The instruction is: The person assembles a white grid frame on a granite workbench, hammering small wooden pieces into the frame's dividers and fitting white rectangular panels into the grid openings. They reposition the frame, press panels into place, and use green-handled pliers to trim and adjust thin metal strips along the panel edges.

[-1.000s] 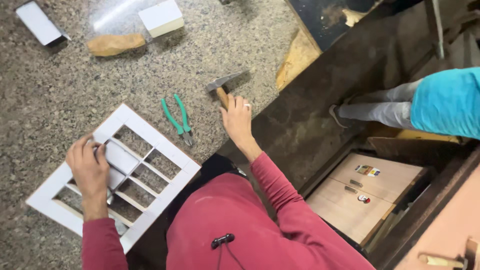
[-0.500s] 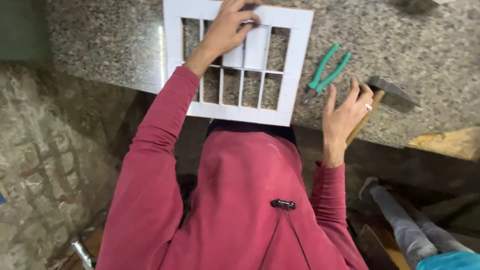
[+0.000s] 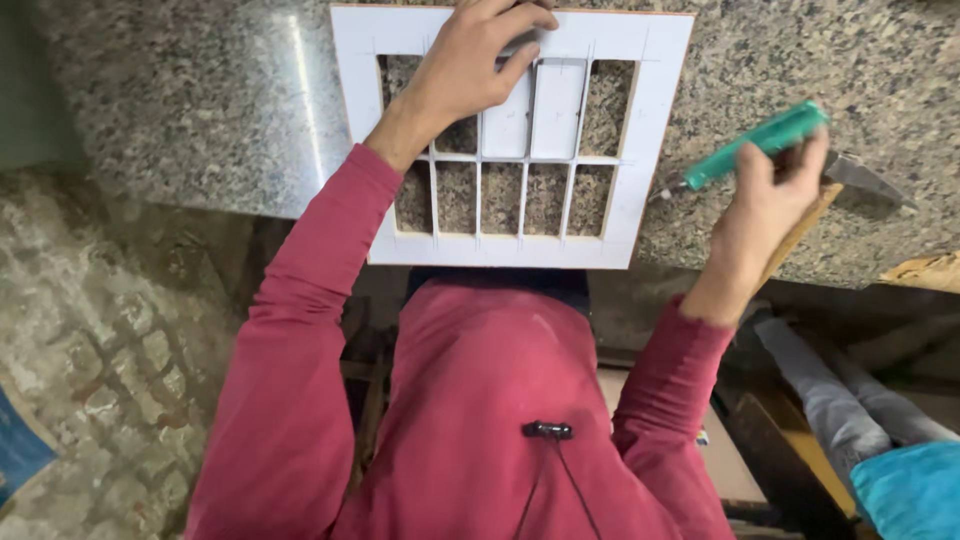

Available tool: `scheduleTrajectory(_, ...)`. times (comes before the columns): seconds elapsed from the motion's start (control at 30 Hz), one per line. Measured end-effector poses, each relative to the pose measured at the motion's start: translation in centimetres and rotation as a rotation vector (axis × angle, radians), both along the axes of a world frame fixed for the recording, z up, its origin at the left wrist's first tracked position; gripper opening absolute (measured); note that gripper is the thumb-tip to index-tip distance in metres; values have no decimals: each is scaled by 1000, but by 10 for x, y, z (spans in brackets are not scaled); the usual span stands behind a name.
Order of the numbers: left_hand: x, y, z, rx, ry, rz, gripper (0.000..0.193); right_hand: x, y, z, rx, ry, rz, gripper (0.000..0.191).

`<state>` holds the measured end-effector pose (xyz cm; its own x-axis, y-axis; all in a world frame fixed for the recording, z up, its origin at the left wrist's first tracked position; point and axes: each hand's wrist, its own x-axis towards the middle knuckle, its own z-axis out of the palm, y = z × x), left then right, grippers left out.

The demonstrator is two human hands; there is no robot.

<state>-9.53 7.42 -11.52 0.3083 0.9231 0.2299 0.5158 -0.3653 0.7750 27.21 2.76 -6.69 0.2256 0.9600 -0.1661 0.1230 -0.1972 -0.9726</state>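
A white frame (image 3: 655,120) with a grid of rectangular openings lies flat on the speckled granite counter (image 3: 200,110), its near edge hanging slightly over the counter's front. My left hand (image 3: 470,65) presses down on the upper middle of the frame, fingers spread over two white panels. My right hand (image 3: 770,195) is raised to the right of the frame and grips green-handled pliers (image 3: 750,148), whose metal jaws point toward the frame's right edge. Both arms wear a red long-sleeved top.
A hammer (image 3: 860,180) with a wooden handle lies on the counter just behind my right hand. A piece of wood (image 3: 925,270) sits at the counter's right edge. Another person's legs in grey trousers (image 3: 830,395) are at lower right, over a stone floor (image 3: 90,330).
My right hand has taken the green pliers off the counter and lifted them. The view has shifted closer to the frame; my left hand stays on it.
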Motion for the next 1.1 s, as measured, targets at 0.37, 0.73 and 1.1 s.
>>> scheduleTrajectory(0.37,-6,35,-16,14,-22,-149,20,-117,32,10,275,495,-25,35)
scheduleTrajectory(0.73,-9,35,-15,33,-76,-129,14,-161,40,-9,398,332,-7,54)
scheduleTrajectory(1.1,-11,36,-13,43,-83,-108,13,-165,32,-19,548,159,-60,67)
